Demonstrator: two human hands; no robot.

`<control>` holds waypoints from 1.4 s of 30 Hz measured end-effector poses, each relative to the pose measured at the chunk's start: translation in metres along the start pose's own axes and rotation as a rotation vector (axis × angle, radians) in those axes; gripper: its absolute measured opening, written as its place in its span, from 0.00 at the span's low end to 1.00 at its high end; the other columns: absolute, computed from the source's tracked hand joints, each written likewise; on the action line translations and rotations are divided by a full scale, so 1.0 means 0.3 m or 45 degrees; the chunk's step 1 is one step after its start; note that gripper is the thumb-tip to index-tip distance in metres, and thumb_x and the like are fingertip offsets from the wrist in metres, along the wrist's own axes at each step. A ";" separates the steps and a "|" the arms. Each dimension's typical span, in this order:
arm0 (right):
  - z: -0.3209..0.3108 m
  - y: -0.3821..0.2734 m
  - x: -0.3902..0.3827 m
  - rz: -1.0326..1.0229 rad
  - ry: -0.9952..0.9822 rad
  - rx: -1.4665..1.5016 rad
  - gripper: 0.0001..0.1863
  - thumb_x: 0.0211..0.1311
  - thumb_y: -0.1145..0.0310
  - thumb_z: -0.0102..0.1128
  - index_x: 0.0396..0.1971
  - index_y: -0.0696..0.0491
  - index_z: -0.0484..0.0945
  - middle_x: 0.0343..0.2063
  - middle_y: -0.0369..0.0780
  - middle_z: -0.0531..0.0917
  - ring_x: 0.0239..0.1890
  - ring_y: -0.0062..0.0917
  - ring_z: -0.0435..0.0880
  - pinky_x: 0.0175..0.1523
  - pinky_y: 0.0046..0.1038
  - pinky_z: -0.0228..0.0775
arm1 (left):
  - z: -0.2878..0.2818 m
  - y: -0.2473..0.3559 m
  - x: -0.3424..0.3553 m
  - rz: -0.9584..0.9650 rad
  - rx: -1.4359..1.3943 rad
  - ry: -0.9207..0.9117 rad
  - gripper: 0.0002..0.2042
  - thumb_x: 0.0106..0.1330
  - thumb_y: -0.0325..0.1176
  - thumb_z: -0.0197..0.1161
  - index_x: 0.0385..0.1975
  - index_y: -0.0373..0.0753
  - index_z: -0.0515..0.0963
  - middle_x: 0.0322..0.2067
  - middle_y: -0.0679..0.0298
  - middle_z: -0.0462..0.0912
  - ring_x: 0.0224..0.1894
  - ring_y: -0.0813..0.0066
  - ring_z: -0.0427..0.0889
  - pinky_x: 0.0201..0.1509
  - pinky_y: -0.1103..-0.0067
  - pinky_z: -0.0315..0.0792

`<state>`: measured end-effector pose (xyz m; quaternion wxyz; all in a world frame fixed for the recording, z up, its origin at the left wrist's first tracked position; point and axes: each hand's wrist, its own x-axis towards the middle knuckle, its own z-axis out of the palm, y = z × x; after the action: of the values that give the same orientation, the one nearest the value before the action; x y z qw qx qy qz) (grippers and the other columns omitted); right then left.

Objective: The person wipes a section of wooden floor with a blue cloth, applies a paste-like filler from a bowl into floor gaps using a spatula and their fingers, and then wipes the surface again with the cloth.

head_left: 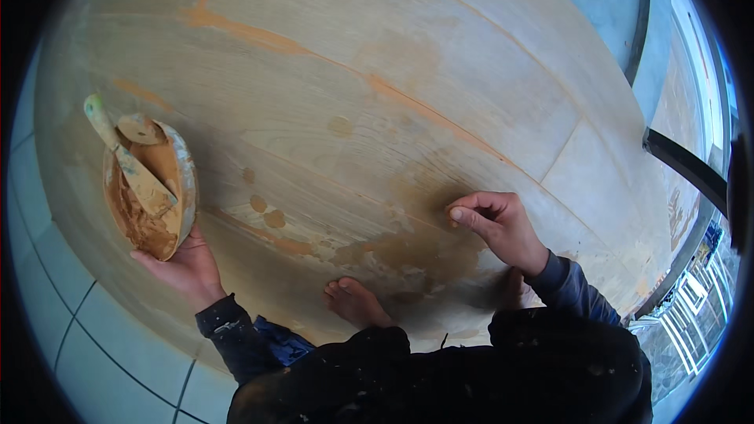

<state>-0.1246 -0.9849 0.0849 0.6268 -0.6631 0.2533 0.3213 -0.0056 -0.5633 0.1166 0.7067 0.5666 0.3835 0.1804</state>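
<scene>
My left hand (188,267) grips the lower end of an oval, pale-rimmed bowl (189,180), with the thumb at its edge. Wet brown grout (141,224) coats the inside. A putty knife (141,174) rests across the bowl, its blade in the grout and its pale handle sticking out over the far left rim. A rounded, grout-smeared piece (140,129) is at the bowl's far end. Low over the floor, my right hand (506,229) is closed in a pinch. Something brownish shows at its fingertips, too small to name.
Wood-grain floor tiles (314,102) have orange-brown grout (408,102) along their joints. A damp brown smear (416,255) and several spots lie before my bare foot (357,302). Pale square tiles (118,345) are at left; a dark bar (683,165) juts in at right.
</scene>
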 end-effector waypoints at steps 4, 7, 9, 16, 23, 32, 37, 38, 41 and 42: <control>-0.095 0.031 -0.016 -0.075 -0.207 -0.033 0.15 0.80 0.61 0.63 0.47 0.59 0.88 0.31 0.33 0.87 0.35 0.13 0.77 0.42 0.23 0.74 | -0.067 0.007 -0.042 0.025 -0.084 -0.025 0.36 0.84 0.62 0.33 0.79 0.41 0.59 0.74 0.48 0.66 0.73 0.44 0.70 0.75 0.50 0.72; -0.272 0.078 -0.043 -0.204 -0.116 -0.079 0.15 0.81 0.62 0.60 0.51 0.59 0.85 0.33 0.34 0.87 0.35 0.13 0.77 0.42 0.23 0.74 | -0.056 -0.002 -0.115 0.054 -0.112 -0.054 0.38 0.83 0.63 0.32 0.78 0.36 0.59 0.73 0.42 0.68 0.72 0.40 0.71 0.75 0.50 0.72; -0.382 0.100 -0.076 -0.314 0.039 -0.061 0.14 0.81 0.64 0.58 0.53 0.59 0.84 0.35 0.35 0.87 0.35 0.14 0.77 0.42 0.24 0.74 | -0.011 0.003 -0.175 0.033 -0.123 -0.094 0.36 0.84 0.61 0.34 0.79 0.40 0.58 0.76 0.50 0.65 0.75 0.44 0.69 0.74 0.49 0.72; -0.550 0.097 -0.324 -0.460 0.309 -0.141 0.16 0.78 0.69 0.57 0.59 0.57 0.82 0.38 0.39 0.88 0.35 0.19 0.81 0.45 0.26 0.77 | 0.140 0.061 -0.527 0.048 0.074 -0.182 0.34 0.84 0.61 0.33 0.81 0.46 0.55 0.78 0.55 0.62 0.76 0.52 0.68 0.76 0.53 0.72; -0.263 0.007 -0.361 -0.813 -0.453 -0.653 0.36 0.74 0.64 0.58 0.79 0.49 0.57 0.28 0.50 0.84 0.32 0.49 0.86 0.38 0.49 0.77 | 0.196 -0.151 -0.778 -0.402 0.167 -0.400 0.37 0.82 0.65 0.40 0.80 0.46 0.57 0.78 0.60 0.63 0.76 0.61 0.67 0.76 0.61 0.69; -0.244 -0.002 -0.338 -0.901 -0.411 -0.603 0.31 0.76 0.64 0.54 0.75 0.51 0.59 0.28 0.51 0.85 0.32 0.52 0.86 0.39 0.53 0.76 | 0.219 -0.187 -0.846 -0.504 0.189 -0.671 0.37 0.83 0.66 0.37 0.80 0.45 0.56 0.78 0.60 0.62 0.79 0.60 0.63 0.81 0.60 0.60; -0.294 0.033 -0.322 -0.790 -0.368 -0.408 0.26 0.76 0.63 0.54 0.71 0.49 0.64 0.30 0.50 0.86 0.34 0.53 0.85 0.43 0.54 0.75 | 0.211 -0.179 -0.834 -0.450 0.209 -0.567 0.37 0.82 0.66 0.37 0.81 0.46 0.54 0.79 0.60 0.59 0.79 0.59 0.62 0.82 0.59 0.59; -0.302 0.028 -0.323 -0.768 -0.413 -0.357 0.25 0.77 0.63 0.53 0.70 0.49 0.65 0.31 0.50 0.86 0.35 0.53 0.85 0.44 0.55 0.74 | 0.204 -0.177 -0.835 -0.488 0.206 -0.608 0.37 0.82 0.66 0.37 0.81 0.46 0.54 0.79 0.60 0.59 0.79 0.59 0.62 0.82 0.59 0.59; -0.313 0.055 -0.332 -0.784 -0.335 -0.272 0.24 0.77 0.63 0.53 0.68 0.49 0.66 0.32 0.50 0.86 0.37 0.53 0.85 0.46 0.55 0.74 | 0.202 -0.180 -0.824 -0.451 0.267 -0.570 0.37 0.82 0.66 0.38 0.82 0.49 0.53 0.78 0.58 0.60 0.78 0.58 0.65 0.77 0.59 0.69; -0.313 0.069 -0.336 -0.809 -0.290 -0.228 0.24 0.76 0.63 0.53 0.68 0.49 0.67 0.32 0.51 0.86 0.38 0.53 0.85 0.45 0.56 0.73 | 0.204 -0.190 -0.824 -0.452 0.259 -0.584 0.38 0.81 0.66 0.39 0.82 0.49 0.52 0.78 0.58 0.60 0.78 0.58 0.65 0.76 0.59 0.70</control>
<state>-0.1969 -1.0867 0.1468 0.6589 -0.7212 -0.0665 0.2031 -0.1283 -0.7909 0.1505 0.7348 0.5846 0.3232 -0.1178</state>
